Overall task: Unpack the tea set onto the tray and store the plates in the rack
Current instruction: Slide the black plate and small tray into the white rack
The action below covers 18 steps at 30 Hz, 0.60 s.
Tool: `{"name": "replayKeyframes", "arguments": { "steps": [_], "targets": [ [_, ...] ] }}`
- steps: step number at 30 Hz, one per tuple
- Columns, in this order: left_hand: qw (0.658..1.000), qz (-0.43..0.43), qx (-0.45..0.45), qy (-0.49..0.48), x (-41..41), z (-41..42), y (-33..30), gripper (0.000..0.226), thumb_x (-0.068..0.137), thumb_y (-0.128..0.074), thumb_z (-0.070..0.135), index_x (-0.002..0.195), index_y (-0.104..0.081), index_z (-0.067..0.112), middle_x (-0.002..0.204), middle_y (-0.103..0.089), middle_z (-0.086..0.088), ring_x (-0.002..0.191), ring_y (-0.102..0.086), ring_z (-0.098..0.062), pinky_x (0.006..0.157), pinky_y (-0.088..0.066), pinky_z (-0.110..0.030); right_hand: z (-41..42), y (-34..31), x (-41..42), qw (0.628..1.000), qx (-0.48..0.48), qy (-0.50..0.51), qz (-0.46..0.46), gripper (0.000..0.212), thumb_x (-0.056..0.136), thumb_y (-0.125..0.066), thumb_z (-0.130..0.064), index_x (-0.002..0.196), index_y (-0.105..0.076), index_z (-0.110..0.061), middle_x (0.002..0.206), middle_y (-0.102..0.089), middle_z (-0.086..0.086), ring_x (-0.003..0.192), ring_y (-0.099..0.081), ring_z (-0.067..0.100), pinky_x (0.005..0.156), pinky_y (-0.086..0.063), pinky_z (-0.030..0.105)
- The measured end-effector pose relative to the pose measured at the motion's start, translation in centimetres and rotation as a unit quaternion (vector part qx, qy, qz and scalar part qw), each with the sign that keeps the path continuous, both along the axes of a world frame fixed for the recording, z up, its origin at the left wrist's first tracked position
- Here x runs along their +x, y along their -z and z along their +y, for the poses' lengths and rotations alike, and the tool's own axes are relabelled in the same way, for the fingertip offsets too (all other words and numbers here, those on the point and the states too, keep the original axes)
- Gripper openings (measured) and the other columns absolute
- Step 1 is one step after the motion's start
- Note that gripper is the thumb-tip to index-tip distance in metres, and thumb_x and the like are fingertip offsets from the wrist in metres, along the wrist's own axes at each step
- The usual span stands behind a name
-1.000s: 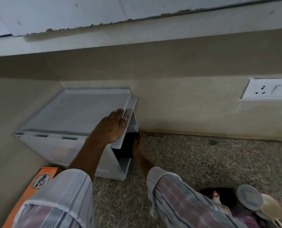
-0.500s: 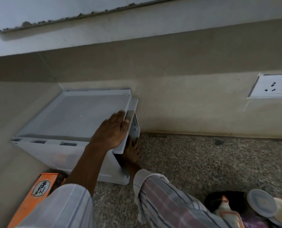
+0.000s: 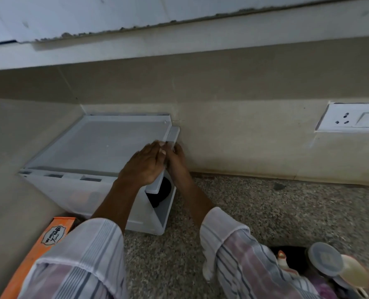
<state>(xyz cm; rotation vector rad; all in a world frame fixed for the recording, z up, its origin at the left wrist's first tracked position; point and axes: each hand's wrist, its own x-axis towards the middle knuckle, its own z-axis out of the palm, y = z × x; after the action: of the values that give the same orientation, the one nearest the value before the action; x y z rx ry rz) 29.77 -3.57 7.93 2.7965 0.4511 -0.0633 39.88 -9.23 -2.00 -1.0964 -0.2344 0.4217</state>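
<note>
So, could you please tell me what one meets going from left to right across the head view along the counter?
Orange box → white rack → left hand → right hand → wall socket.

Beige wall (image 3: 243, 130) — socket (image 3: 351, 119) — over speckled counter (image 3: 287, 212).

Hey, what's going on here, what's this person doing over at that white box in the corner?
A person is working at a white plastic rack standing on the speckled counter in the corner. The left hand presses on the lid's right edge; the right hand is beside it on the same edge. Something dark shows inside the open side. Dishes wait at the lower right.
</note>
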Motion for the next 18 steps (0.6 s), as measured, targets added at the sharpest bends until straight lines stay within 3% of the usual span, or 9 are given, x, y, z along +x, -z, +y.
{"name": "replayKeyframes", "arguments": {
  "steps": [2,4,8,13,18],
  "targets": [
    [1.0,0.012,0.02,0.015,-0.1,-0.2,-0.1,0.055,0.107,-0.016,0.036,0.157,-0.009,0.015,0.167,-0.007,-0.004,0.154,-0.007,-0.02,0.125,-0.007,-0.04,-0.7,-0.7,-0.5,0.999,0.017,-0.03,0.002,0.037,0.094,-0.069,-0.032,0.129,-0.062,-0.022,0.122,-0.071,0.007,0.114,-0.068,0.024,0.097,-0.055,0.041],
    [1.0,0.019,0.014,0.007,-0.2,-0.1,-0.3,0.057,0.107,-0.017,0.038,0.157,-0.008,0.014,0.167,-0.007,-0.004,0.154,-0.007,-0.02,0.125,-0.006,-0.039,-1.4,-0.6,-0.8,0.999,0.027,-0.027,0.015,0.024,0.098,-0.062,-0.016,0.119,-0.061,-0.028,0.113,-0.071,0.003,0.103,-0.069,0.02,0.087,-0.058,0.033],
    [1.0,0.009,0.011,0.008,-0.2,-0.1,-0.4,0.057,0.107,-0.021,0.035,0.157,-0.01,0.011,0.166,-0.009,-0.007,0.154,-0.01,-0.021,0.125,-0.008,-0.037,-2.6,-1.5,-0.8,1.0,-0.012,-0.009,0.004,0.031,0.094,-0.063,-0.005,0.124,-0.062,-0.015,0.113,-0.071,0.006,0.104,-0.069,0.024,0.085,-0.059,0.031],
    [1.0,0.01,0.002,-0.004,-0.3,-0.3,-0.6,0.058,0.106,-0.02,0.037,0.157,-0.009,0.012,0.167,-0.007,-0.005,0.154,-0.009,-0.019,0.125,-0.006,-0.034,-4.5,-2.0,-0.1,0.993,-0.101,0.067,-0.009,0.053,0.079,-0.066,-0.024,0.129,-0.061,-0.006,0.123,-0.069,0.013,0.111,-0.067,0.031,0.097,-0.055,0.046],
    [1.0,0.011,-0.001,-0.002,-0.4,-0.5,-0.7,0.057,0.107,-0.019,0.035,0.157,-0.007,0.011,0.167,-0.005,-0.005,0.154,-0.007,-0.019,0.123,-0.004,-0.031,-9.6,-2.5,1.3,0.977,-0.192,0.078,-0.041,0.038,0.091,-0.067,-0.015,0.127,-0.062,-0.004,0.123,-0.068,0.017,0.11,-0.066,0.033,0.097,-0.055,0.049]
  ]
}}
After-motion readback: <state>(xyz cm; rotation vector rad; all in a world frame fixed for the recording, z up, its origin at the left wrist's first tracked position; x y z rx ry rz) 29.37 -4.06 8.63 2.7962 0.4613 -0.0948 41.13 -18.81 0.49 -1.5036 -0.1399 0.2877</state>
